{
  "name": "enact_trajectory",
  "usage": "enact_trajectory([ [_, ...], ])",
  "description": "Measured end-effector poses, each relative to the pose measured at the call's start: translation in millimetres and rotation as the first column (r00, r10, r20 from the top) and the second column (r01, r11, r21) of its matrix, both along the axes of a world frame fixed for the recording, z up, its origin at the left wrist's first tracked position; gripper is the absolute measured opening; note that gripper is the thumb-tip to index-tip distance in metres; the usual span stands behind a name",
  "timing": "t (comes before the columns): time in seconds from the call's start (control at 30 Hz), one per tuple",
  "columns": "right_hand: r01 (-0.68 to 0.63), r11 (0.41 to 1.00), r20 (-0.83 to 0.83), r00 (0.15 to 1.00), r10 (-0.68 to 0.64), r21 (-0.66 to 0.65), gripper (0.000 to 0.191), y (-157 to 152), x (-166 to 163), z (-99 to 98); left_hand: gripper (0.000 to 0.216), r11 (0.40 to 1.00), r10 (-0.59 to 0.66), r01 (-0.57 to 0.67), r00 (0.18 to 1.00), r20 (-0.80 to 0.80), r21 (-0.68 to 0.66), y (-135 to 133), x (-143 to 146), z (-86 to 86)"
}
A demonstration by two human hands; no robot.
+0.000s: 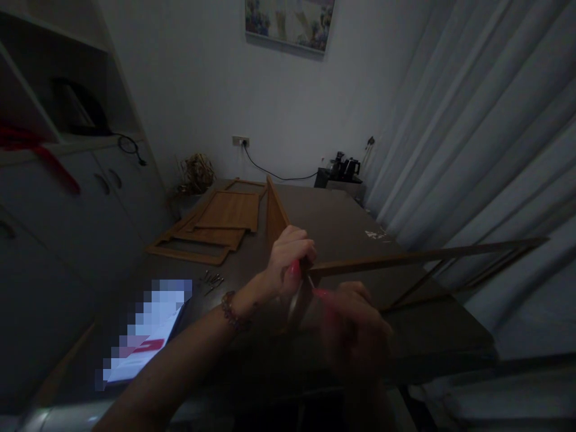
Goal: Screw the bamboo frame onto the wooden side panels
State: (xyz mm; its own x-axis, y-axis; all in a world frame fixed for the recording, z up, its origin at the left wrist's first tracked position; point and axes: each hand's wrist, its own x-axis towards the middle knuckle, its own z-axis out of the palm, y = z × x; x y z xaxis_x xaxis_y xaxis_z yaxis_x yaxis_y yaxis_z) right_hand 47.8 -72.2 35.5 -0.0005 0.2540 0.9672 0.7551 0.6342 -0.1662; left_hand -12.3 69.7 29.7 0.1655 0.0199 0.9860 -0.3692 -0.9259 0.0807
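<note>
My left hand (292,261) is wrapped around the corner where an upright wooden panel (275,213) meets a wooden frame (382,262). The panel stands on edge and runs away from me, while the frame reaches out to the right. Just below that corner, my right hand (355,327) is blurred, its fingers bent. Its fingertips pinch a thin metal rod (311,282) that points at the joint; the rod's exact kind is too small to tell. Left of my forearm lies a small pile of screws (213,281).
Flat wooden panels (229,210) and an open wooden frame (198,257) lie at the table's left. A lit tablet (153,336) is near the front left. Small white bits (377,235) lie at the right of the dark table (319,207). A curtain (477,132) hangs alongside.
</note>
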Motion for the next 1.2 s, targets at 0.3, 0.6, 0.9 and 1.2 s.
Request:
enact_trajectory([
  [0.3,-0.025,1.000,-0.026,0.999,0.025,-0.002,0.021,-7,7,-14.3,0.049,1.000,0.023,-0.024,1.000,0.002,0.017,-1,-1,1.9],
  [0.6,0.116,0.989,0.170,0.977,-0.131,0.092,0.018,-8,17,1.9,0.048,0.999,0.040,-0.040,0.999,-0.001,0.025,0,-1,0.2],
  [0.9,0.331,0.943,0.178,0.926,-0.332,0.040,0.038,-7,5,5.3,0.049,1.000,0.021,-0.021,1.000,-0.015,0.005,-1,0,0.4],
  [1.2,0.103,0.991,-0.084,0.990,-0.110,-0.084,0.010,-5,4,-5.4,0.049,1.000,0.019,-0.019,1.000,0.006,-0.013,0,1,-2.4],
])
